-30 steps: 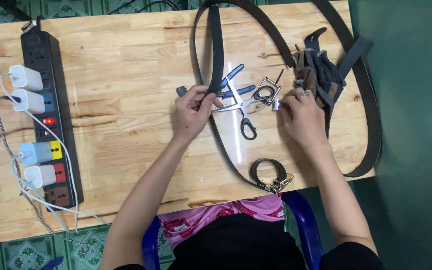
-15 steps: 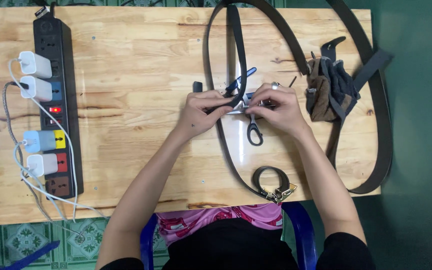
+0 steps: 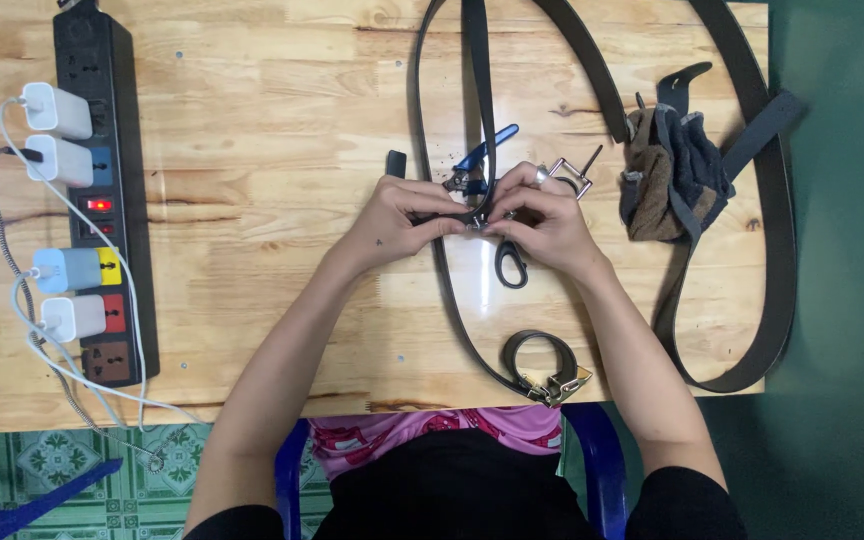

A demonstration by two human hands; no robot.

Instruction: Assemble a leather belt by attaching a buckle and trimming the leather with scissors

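on the far left of the pale wooden tabletop (image 3: 252,120) lies a long black power strip (image 3: 107,200) with four white plug adapters and their white cables trailing off the near edge. my left hand (image 3: 402,215) pinches the narrow dark leather strap (image 3: 479,110) between thumb and fingertips, its grip clenched on the strap at the tabletop's middle. my right hand (image 3: 542,220) meets it from the other side, its grip closed on the same strap beside a small metal fitting i cannot make out. blue-handled pliers (image 3: 482,160) lie just behind my fingers, and black scissor handles (image 3: 510,265) show below. a coiled strap end with a brass buckle (image 3: 544,370) rests near the front edge. to the right sits a brown and grey cloth pouch (image 3: 667,170), inside a wide dark belt loop (image 3: 777,250).
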